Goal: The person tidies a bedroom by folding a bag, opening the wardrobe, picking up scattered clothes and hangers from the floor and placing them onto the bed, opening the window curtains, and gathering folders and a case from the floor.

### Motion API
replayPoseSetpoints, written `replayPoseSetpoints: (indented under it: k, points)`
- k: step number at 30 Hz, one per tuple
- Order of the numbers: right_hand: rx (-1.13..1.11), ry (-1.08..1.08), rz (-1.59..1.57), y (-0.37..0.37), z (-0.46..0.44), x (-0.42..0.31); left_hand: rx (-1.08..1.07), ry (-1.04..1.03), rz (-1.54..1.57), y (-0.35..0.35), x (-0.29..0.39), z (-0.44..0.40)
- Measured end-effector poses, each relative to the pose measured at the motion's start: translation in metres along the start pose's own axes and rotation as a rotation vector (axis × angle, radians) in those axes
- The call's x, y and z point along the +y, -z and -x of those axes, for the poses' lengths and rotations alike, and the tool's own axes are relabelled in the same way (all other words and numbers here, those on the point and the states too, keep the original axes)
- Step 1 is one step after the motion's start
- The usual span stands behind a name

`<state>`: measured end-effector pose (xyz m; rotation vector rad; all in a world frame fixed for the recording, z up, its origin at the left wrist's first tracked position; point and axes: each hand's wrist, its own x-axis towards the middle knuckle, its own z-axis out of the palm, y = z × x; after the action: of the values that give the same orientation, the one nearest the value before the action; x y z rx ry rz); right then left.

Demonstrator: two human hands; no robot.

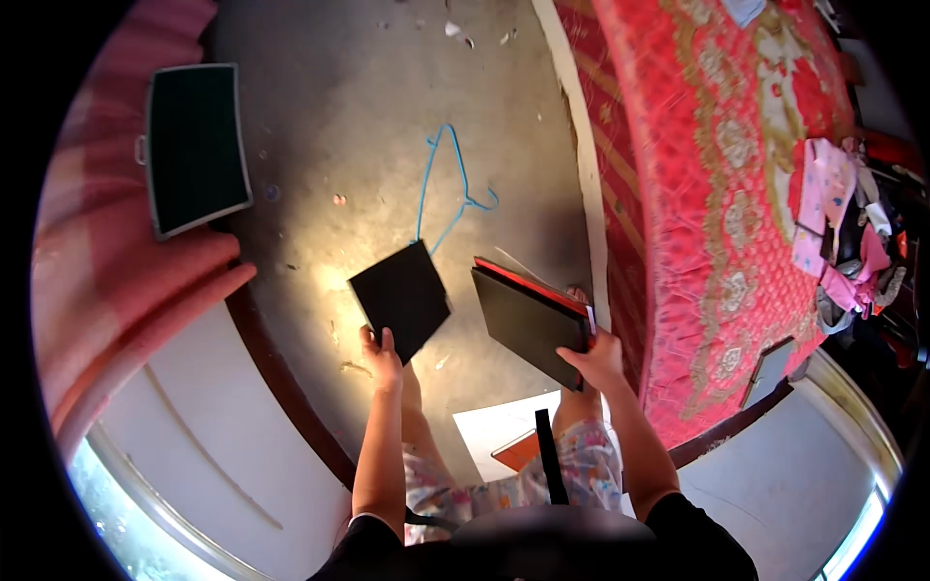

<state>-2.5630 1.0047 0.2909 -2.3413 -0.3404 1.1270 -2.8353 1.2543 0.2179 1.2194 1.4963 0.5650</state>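
Observation:
My left hand [384, 361] is closed on the lower edge of a flat black square board [402, 298], its thumb lying on the near face. In my right hand [599, 362] is a black book-like folder [528, 324] with a red edge, gripped at its lower right corner and tilted. The two black items are held apart, above the floor. A blue clothes hanger [466, 194] shows beyond the board, which hides its lower end. Between my legs, an orange-brown book [516, 453] rests on a white surface [475, 426], partly covered by my shorts.
Small scraps dot the concrete floor [320, 116]. At left, a dark green board [197, 150] with a light frame leans against a pink cloth [97, 223]. A bed with a red patterned cover [697, 242] stands at right, with piled clothes [852, 228] beyond.

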Motion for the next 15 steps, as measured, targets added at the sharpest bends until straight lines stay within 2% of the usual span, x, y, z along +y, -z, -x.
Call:
replayPoseSetpoints:
  k: [3, 4, 5, 7, 8, 10, 13, 15]
  points:
    - [-0.029, 0.086, -0.394, 0.086, 0.065, -0.069, -0.291, 0.135, 0.243, 0.014, 0.07, 0.02]
    - [-0.027, 0.109, -0.545, 0.107, 0.083, -0.084, -0.372, 0.134, 0.208, 0.019, 0.093, 0.027]
    - [-0.003, 0.141, -0.552, 0.131, 0.101, -0.095, -0.472, 0.185, 0.229, 0.025, 0.118, 0.035]
    - [-0.203, 0.141, -0.622, 0.169, 0.134, -0.112, -0.615, 0.226, 0.294, 0.025, 0.181, 0.058]
    - [-0.181, 0.172, -0.634, 0.18, 0.146, -0.123, -0.693, 0.243, 0.312, 0.027, 0.203, 0.066]
    - [-0.237, 0.242, -0.893, 0.2, 0.167, -0.143, -0.815, 0.299, 0.297, 0.026, 0.249, 0.081]
    - [-0.226, 0.229, -0.966, 0.208, 0.181, -0.137, -0.97, 0.393, 0.43, 0.019, 0.333, 0.122]
    - [-0.208, 0.188, -1.093, 0.224, 0.199, -0.151, -1.01, 0.32, 0.399, 0.015, 0.361, 0.135]
